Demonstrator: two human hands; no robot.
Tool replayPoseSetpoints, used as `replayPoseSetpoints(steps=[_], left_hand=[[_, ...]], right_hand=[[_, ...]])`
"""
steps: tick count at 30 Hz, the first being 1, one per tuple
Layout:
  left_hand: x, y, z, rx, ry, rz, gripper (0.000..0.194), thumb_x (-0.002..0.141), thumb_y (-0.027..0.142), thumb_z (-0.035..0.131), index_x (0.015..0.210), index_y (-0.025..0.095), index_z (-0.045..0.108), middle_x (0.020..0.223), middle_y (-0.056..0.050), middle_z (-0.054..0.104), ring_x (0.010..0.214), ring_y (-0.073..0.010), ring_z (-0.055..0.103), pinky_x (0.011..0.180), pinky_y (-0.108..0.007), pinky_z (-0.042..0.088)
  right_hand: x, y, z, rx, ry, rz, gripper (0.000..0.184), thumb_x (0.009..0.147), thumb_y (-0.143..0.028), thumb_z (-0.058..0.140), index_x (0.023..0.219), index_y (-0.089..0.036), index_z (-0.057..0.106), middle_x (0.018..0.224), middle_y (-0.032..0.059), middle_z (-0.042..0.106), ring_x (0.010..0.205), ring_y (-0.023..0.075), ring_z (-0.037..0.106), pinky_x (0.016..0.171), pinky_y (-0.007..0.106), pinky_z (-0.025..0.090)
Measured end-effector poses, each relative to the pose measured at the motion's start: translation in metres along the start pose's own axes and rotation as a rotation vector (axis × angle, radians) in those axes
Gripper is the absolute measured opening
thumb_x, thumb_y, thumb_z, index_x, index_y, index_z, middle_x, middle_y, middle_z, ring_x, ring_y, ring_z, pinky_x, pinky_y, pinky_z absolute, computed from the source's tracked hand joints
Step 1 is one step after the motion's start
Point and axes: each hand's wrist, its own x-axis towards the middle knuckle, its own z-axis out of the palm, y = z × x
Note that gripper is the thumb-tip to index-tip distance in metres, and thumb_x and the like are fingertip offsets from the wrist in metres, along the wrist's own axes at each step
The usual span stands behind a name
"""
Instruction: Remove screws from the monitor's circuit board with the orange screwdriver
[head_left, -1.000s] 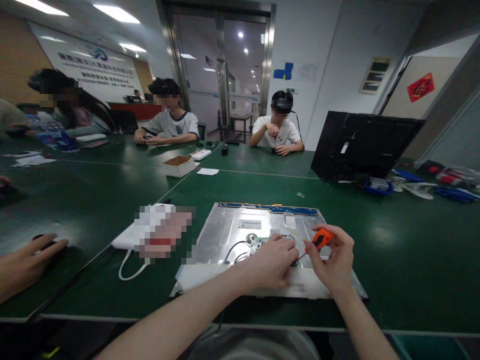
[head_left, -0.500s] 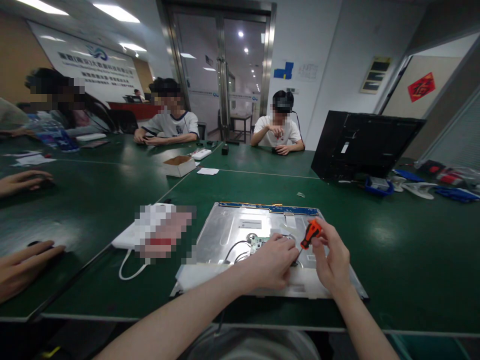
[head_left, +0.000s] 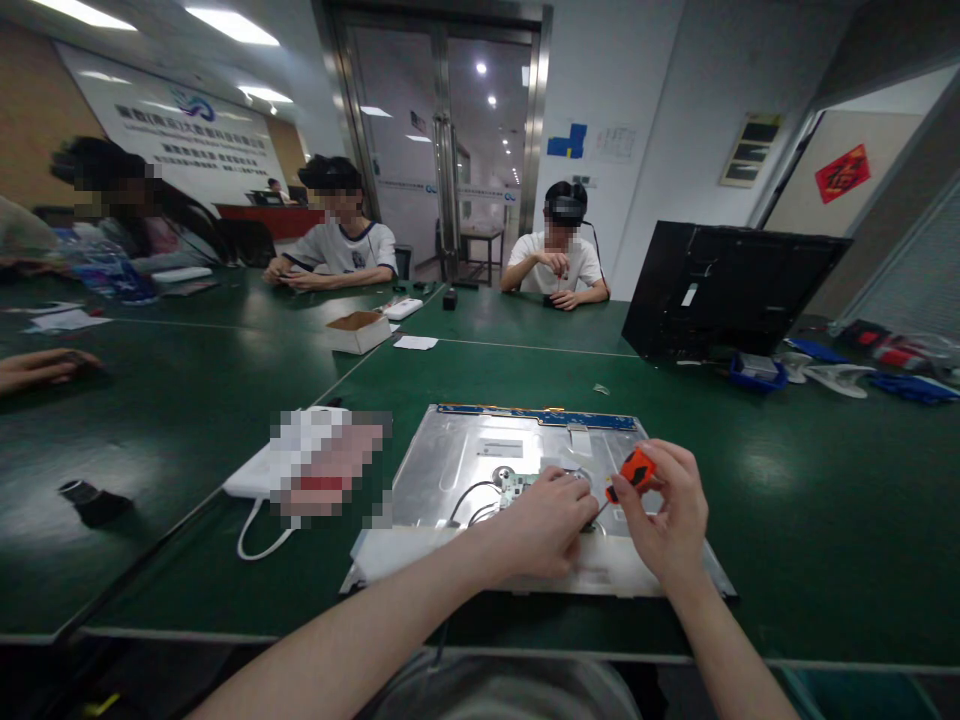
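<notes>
A flat silvery display panel [head_left: 439, 475] lies back side up on the green table, with a blue circuit strip [head_left: 495, 412] along its far edge. My right hand [head_left: 671, 515] grips the handle of an orange and black screwdriver [head_left: 636, 468], which slants down and left. Its shaft runs to just beside the fingers of my left hand [head_left: 551, 520], where the tip is hidden. Curled over the panel, my left hand has its fingertips together by a small green circuit board [head_left: 516, 488]. Whatever is under those fingertips cannot be seen. Dark cables [head_left: 471, 495] lead from the board.
Left of the panel is a white device with a cable [head_left: 251, 480], partly blurred. A black object [head_left: 94, 503] stands farther left. A cardboard box [head_left: 358, 333] and a large black screen [head_left: 731, 290] are beyond. Several people sit around the table.
The screwdriver's handle has tipped lower and to the right in my right hand. My left hand holds its place. At the left, another person's hand has left the black object.
</notes>
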Motion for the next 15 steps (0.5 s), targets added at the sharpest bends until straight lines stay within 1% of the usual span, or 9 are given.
replayPoseSetpoints(steps=[3, 6, 8, 10, 12, 13, 15], left_hand=[[0.0002, 0.0001, -0.0001, 0.001, 0.003, 0.001, 0.019, 0.076, 0.017, 0.064, 0.093, 0.016, 0.057, 0.101, -0.010, 0.064, 0.095, -0.0255, 0.060, 0.094, -0.039, 0.042], [0.0008, 0.0003, -0.0004, 0.001, -0.007, -0.006, 0.017, 0.076, 0.018, 0.063, 0.091, 0.016, 0.057, 0.100, -0.011, 0.064, 0.095, -0.0258, 0.060, 0.091, -0.039, 0.043], [0.0010, 0.0005, -0.0006, -0.003, -0.012, -0.010, 0.016, 0.076, 0.018, 0.063, 0.090, 0.016, 0.057, 0.100, -0.011, 0.064, 0.096, -0.0259, 0.060, 0.092, -0.038, 0.043], [0.0011, 0.0003, -0.0005, -0.006, -0.013, -0.009, 0.017, 0.077, 0.018, 0.064, 0.092, 0.016, 0.057, 0.102, -0.011, 0.064, 0.097, -0.0262, 0.060, 0.093, -0.039, 0.042], [0.0009, -0.0001, 0.0001, -0.003, -0.015, -0.004, 0.018, 0.076, 0.018, 0.064, 0.093, 0.016, 0.057, 0.105, -0.011, 0.064, 0.100, -0.0265, 0.060, 0.095, -0.040, 0.041], [0.0008, -0.0003, 0.0004, -0.001, -0.017, -0.002, 0.018, 0.076, 0.018, 0.065, 0.093, 0.016, 0.057, 0.106, -0.011, 0.064, 0.100, -0.0266, 0.060, 0.096, -0.040, 0.041], [0.0004, -0.0005, 0.0010, 0.004, -0.016, -0.001, 0.017, 0.076, 0.018, 0.065, 0.092, 0.016, 0.057, 0.105, -0.011, 0.064, 0.100, -0.0267, 0.060, 0.096, -0.041, 0.040]], right_hand=[[0.0016, -0.0023, -0.0013, -0.041, -0.048, -0.002, 0.041, 0.096, -0.018, 0.055, 0.135, -0.029, 0.052, 0.107, 0.0074, 0.058, 0.076, 0.0149, 0.063, 0.052, 0.024, 0.056], [0.0024, -0.0035, -0.0019, -0.065, -0.080, -0.010, 0.040, 0.098, -0.017, 0.048, 0.137, -0.027, 0.052, 0.107, 0.0086, 0.063, 0.081, 0.0172, 0.066, 0.057, 0.027, 0.059], [0.0016, -0.0033, -0.0018, -0.070, -0.094, -0.007, 0.039, 0.099, -0.018, 0.046, 0.137, -0.025, 0.050, 0.107, 0.0092, 0.066, 0.080, 0.0177, 0.068, 0.059, 0.028, 0.060], [-0.0002, -0.0022, -0.0010, -0.066, -0.089, 0.011, 0.038, 0.098, -0.021, 0.049, 0.137, -0.024, 0.048, 0.108, 0.0094, 0.068, 0.073, 0.0161, 0.067, 0.055, 0.027, 0.059], [-0.0024, -0.0005, 0.0005, -0.044, -0.045, 0.029, 0.042, 0.095, -0.025, 0.059, 0.135, -0.024, 0.046, 0.107, 0.0086, 0.068, 0.065, 0.0142, 0.065, 0.048, 0.025, 0.056], [-0.0033, 0.0004, 0.0013, -0.031, -0.014, 0.035, 0.044, 0.093, -0.026, 0.063, 0.133, -0.025, 0.046, 0.106, 0.0079, 0.068, 0.064, 0.0138, 0.064, 0.047, 0.024, 0.055], [-0.0041, 0.0018, 0.0025, -0.005, 0.030, 0.041, 0.048, 0.089, -0.026, 0.069, 0.131, -0.026, 0.046, 0.105, 0.0067, 0.066, 0.068, 0.0143, 0.065, 0.047, 0.023, 0.055]])
